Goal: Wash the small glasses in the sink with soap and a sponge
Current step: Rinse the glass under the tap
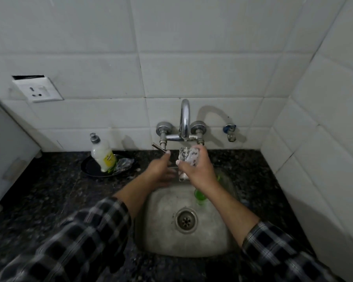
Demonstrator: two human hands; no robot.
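My right hand (198, 169) grips a small soapy glass (186, 156) under the spout of the chrome tap (184, 119), over the back of the steel sink (163, 231). Foam covers the glass. My left hand (161, 169) reaches toward the tap's left lever handle (158, 148), its fingertip touching the lever end, fingers extended. A small green glass (200, 197) lies in the sink, partly hidden under my right wrist. No water stream is plainly visible.
A soap bottle (102, 154) leans in a black dish (94, 166) with a crumpled clear wrapper (123, 163) on the dark granite counter (49, 190). A wall socket (38, 90) is at upper left, a white appliance (6, 155) at far left, a blue-capped valve (229, 131) right of the tap.
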